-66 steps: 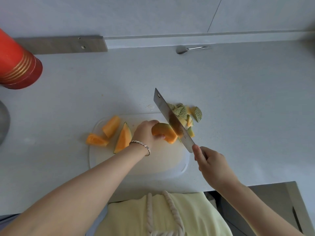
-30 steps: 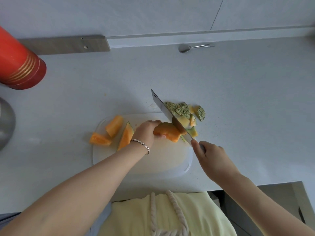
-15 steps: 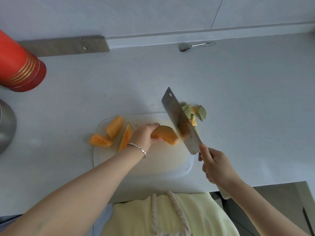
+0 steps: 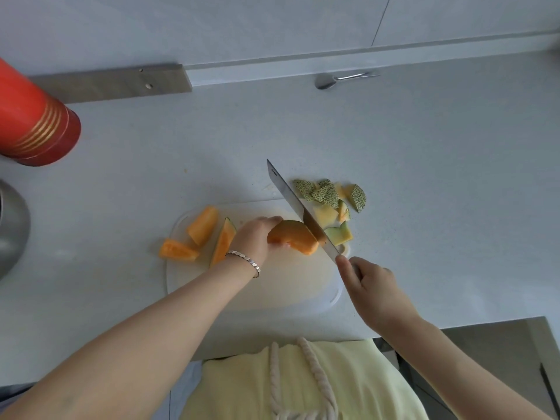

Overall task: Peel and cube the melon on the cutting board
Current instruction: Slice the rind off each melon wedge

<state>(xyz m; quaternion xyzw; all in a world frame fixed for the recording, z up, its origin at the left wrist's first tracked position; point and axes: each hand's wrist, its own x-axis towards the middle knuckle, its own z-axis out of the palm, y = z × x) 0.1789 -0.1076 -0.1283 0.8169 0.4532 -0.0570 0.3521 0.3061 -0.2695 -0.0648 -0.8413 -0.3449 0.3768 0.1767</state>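
An orange melon wedge (image 4: 293,237) lies on the white cutting board (image 4: 272,292). My left hand (image 4: 256,237) grips its left end. My right hand (image 4: 371,283) grips the handle of a cleaver (image 4: 298,207), whose blade stands edge-down against the wedge's right end. Just right of the blade lies a freshly cut rind piece (image 4: 339,234). Two peeled orange pieces (image 4: 202,225) (image 4: 177,250) and an unpeeled slice (image 4: 223,241) sit at the board's left end.
A heap of green netted rind scraps (image 4: 328,194) lies on the counter beyond the board's right corner. A red cylinder (image 4: 33,122) stands far left, a metal pot (image 4: 10,225) below it. A spoon (image 4: 339,78) rests by the back wall. The counter edge runs close to my body.
The cleaver was lifted and tilted flat half a second ago; now it has come down edge-first at the wedge's right end. A new rind piece lies to its right.
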